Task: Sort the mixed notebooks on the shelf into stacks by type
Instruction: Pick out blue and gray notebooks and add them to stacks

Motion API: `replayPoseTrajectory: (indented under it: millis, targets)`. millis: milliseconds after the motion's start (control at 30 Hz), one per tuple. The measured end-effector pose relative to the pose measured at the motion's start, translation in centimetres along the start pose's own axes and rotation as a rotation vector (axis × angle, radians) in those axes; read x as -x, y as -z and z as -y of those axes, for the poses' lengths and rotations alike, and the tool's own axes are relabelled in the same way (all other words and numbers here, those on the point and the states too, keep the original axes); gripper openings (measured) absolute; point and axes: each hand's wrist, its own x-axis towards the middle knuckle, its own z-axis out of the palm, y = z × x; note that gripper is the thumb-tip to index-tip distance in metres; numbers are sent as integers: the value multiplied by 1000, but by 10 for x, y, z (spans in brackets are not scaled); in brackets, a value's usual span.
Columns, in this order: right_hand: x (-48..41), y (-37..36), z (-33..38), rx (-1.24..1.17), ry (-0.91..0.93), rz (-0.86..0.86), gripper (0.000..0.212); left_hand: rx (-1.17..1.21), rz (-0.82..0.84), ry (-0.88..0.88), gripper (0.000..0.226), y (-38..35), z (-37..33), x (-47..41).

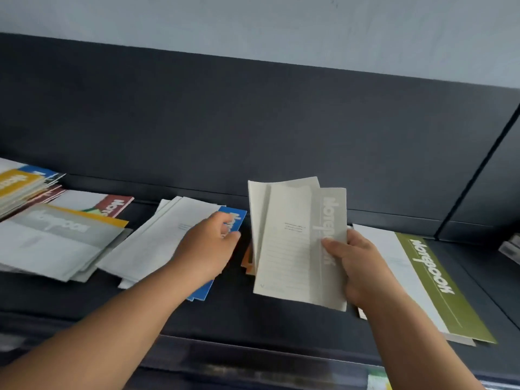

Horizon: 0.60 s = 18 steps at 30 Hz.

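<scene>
The right hand pinches grey notebooks, thumb on the cover, holding them tilted up off the shelf. Beneath its wrist lies a green notebook. The left hand, palm down, curls its fingers on a blue notebook topping a white pile; forearm extended.
</scene>
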Motion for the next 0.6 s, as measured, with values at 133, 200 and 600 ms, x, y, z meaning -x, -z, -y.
replayPoseTrajectory:
  millis: [133,200,600]
  targets:
    - [-5,-22,-2,-17,-17,19,16,-492,-138,186,47,43,55,-19]
    - [-6,-33,-6,5,-28,18,15,-592,-104,296,52,58,75,-23]
    - [-4,-88,-17,55,-15,18,16,-585,-77,326,56,81,110,-25]
